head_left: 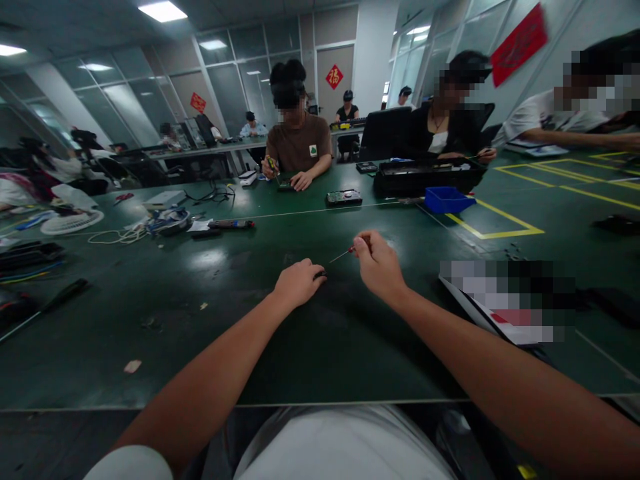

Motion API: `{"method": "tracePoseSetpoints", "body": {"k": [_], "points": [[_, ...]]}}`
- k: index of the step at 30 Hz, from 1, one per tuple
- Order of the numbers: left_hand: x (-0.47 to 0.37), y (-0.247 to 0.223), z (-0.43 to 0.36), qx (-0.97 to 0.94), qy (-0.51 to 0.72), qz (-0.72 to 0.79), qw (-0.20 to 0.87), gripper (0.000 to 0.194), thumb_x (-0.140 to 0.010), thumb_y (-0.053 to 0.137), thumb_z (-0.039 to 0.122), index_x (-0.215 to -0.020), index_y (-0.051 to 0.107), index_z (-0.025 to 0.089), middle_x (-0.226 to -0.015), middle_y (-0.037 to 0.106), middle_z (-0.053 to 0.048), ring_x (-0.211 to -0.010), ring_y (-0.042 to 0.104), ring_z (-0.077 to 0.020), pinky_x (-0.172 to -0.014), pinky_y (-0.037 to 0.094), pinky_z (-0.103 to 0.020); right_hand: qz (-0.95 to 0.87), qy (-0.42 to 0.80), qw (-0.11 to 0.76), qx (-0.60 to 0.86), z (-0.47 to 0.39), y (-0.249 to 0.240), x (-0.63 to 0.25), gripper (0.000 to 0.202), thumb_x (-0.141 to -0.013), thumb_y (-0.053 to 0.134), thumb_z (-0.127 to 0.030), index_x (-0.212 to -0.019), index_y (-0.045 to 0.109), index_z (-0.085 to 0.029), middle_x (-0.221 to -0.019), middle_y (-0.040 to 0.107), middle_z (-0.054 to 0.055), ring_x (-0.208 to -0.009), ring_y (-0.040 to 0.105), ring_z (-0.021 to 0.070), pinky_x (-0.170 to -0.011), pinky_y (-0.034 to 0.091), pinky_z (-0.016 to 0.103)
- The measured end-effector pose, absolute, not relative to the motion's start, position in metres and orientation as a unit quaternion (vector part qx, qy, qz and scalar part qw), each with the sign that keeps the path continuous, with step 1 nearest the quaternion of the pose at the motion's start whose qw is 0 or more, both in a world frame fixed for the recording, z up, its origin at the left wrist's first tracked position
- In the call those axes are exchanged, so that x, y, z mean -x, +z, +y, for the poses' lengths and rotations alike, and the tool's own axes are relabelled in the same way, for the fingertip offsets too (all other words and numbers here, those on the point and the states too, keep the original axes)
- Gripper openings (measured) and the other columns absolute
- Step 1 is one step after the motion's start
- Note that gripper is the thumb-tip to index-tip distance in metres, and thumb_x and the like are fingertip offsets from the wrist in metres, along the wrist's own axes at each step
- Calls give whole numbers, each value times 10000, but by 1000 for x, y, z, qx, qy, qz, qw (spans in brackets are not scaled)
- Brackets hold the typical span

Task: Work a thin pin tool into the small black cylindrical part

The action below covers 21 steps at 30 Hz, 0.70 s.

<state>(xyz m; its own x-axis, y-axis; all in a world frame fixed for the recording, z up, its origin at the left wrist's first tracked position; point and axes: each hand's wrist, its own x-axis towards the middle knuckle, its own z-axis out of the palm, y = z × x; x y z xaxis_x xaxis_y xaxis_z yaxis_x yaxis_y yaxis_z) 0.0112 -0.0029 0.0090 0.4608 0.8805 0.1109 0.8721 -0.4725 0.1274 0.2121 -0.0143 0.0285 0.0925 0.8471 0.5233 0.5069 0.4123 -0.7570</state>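
My right hand (pixel 379 262) is closed around the red handle of a small screwdriver (pixel 341 256). Its thin metal shaft points left and down, toward my other hand. My left hand (pixel 301 283) rests low over the green tabletop with its fingers pinched on a small dark piece (pixel 320 274), mostly covered by the fingers, so its kind cannot be made out. A short gap lies between the screwdriver's tip and the dark piece.
Across the green table (pixel 280 353) a person in a brown shirt (pixel 300 143) works on a small device. A hard drive (pixel 344 197), a blue bin (pixel 447 199) and an electric screwdriver (pixel 230 225) lie beyond my hands. A long screwdriver (pixel 65 295) lies at left, a booklet (pixel 493 310) at right.
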Motion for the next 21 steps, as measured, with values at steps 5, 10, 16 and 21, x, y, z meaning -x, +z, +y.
{"method": "tracePoseSetpoints", "body": {"k": [5, 10, 16, 21], "points": [[-9, 10, -1, -849, 102, 516, 54, 332, -974, 446, 370, -1130, 702, 227, -1066, 678, -85, -961, 639, -240, -748, 486, -338, -656, 165, 525, 517, -14, 28, -212, 225, -970, 418, -411, -918, 552, -238, -792, 676, 50, -762, 634, 230, -706, 434, 364], [5, 18, -3, -802, 173, 553, 147, 268, -930, 509, 351, -1034, 698, 193, -1001, 708, -100, -886, 634, -233, -767, 465, -362, -654, 176, 524, 516, -14, 28, -213, 212, -971, 425, -401, -921, 551, -238, -798, 670, 47, -771, 634, 229, -711, 430, 366], [39, 42, -1, -682, 304, 581, 324, 226, -871, 562, 241, -1051, 668, 157, -894, 684, -80, -663, 563, -159, -604, 398, -295, -656, 184, 520, 516, -14, 27, -214, 204, -971, 427, -394, -925, 549, -237, -800, 668, 44, -756, 626, 223, -702, 426, 360], [103, 60, 7, -513, 443, 593, 434, 218, -910, 456, 218, -1042, 617, 152, -842, 586, -54, -565, 464, -112, -451, 220, -225, -651, 188, 521, 519, -13, 26, -213, 203, -968, 426, -396, -922, 547, -239, -800, 670, 44, -763, 632, 229, -700, 425, 361]]}}
